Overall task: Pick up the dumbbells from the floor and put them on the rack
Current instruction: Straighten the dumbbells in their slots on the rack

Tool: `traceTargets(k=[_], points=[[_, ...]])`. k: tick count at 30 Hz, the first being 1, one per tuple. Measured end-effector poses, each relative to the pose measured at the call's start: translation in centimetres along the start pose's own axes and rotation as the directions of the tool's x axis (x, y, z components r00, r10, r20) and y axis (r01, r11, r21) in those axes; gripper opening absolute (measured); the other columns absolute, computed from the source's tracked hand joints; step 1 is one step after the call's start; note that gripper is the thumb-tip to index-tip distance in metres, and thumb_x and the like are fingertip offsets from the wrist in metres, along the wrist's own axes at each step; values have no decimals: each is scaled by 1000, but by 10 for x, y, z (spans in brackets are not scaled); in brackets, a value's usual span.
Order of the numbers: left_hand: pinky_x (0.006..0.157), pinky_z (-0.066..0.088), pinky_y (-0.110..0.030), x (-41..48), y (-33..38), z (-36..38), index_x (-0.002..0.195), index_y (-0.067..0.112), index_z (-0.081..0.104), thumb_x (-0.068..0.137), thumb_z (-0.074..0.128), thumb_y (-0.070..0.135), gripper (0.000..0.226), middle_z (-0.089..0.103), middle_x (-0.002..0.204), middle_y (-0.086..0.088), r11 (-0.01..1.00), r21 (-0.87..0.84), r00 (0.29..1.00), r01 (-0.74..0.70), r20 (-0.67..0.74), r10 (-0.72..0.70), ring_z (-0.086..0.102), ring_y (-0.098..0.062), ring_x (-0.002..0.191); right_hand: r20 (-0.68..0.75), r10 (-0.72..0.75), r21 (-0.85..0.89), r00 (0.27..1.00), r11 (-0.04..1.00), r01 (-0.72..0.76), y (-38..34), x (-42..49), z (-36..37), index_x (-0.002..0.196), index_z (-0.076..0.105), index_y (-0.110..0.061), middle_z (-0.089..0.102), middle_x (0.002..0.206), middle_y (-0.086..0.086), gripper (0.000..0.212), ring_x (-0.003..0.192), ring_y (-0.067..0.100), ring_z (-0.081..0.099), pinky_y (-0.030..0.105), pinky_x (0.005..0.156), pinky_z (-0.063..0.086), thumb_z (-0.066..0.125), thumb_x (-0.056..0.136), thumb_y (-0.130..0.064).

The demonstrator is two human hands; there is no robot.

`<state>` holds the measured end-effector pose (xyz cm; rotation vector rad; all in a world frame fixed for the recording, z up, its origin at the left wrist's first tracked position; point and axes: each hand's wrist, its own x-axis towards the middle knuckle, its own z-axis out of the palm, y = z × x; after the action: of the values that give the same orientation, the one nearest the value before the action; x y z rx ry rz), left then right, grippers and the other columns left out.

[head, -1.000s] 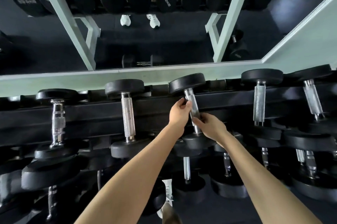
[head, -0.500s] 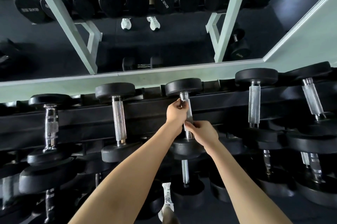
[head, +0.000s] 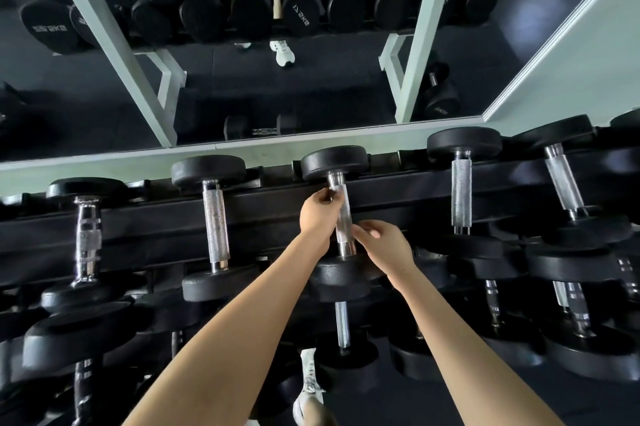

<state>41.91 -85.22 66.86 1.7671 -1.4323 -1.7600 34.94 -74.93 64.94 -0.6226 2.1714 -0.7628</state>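
Observation:
A black dumbbell with a chrome handle (head: 343, 217) lies across the top tier of the black rack (head: 270, 207). Its far head rests on the back rail and its near head on the front rail. My left hand (head: 317, 217) touches the upper part of the handle from the left, fingertips curled against it. My right hand (head: 384, 247) holds the lower part of the handle from the right, just above the near head. The handle shows between the two hands.
Neighbouring dumbbells sit on the same tier to the left (head: 214, 217) and right (head: 461, 190). Larger ones fill the lower tier (head: 341, 321). A mirror behind the rack reflects a dumbbell on the floor (head: 261, 129). My shoe (head: 308, 387) is below.
The dumbbell went from tilted to straight across the rails. Both hands slid from a full wrap on the handle to a lighter fingertip hold.

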Motion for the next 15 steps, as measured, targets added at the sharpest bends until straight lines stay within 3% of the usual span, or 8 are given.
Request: traceTargets(k=[2,6,9,12,15], points=[[62,42,-18,-6,-2,-3,125,14,59,92,57,33,38,60,82,16,993,99,996,-66,-54,71,51,-2,69,-67,-1,-34,998,999,-1,9,-8,-13,118,66,-19,69,115,-4,36,110,15,61,26,83,43,58,90,-41],[73,38,-23,-25,-5,-5,114,13,63,91,56,29,29,68,108,2,967,229,984,-108,-111,136,54,-9,83,-155,-48,-26,987,999,44,31,-23,-46,111,69,-15,71,108,-2,30,103,17,63,28,82,45,56,92,-36],[74,39,-25,-42,-8,-1,111,13,64,91,55,27,26,68,110,0,960,247,979,-131,-119,164,60,-17,95,-221,-74,15,972,997,79,48,-31,-71,102,70,-13,73,97,1,25,96,19,66,31,81,47,58,91,-32],[69,45,-28,-63,-13,10,105,13,65,91,56,27,22,69,96,0,964,208,972,-168,-130,197,61,-17,82,-303,-71,50,950,995,90,63,-39,-95,93,71,-13,73,90,4,19,90,23,68,36,83,51,61,89,-29],[64,38,-25,-84,-22,28,104,14,65,90,57,29,22,68,95,2,968,177,967,-175,-152,203,56,-13,77,-356,-91,38,930,993,112,73,-48,-119,92,71,-13,72,86,3,17,89,22,68,32,78,48,61,90,-26]])
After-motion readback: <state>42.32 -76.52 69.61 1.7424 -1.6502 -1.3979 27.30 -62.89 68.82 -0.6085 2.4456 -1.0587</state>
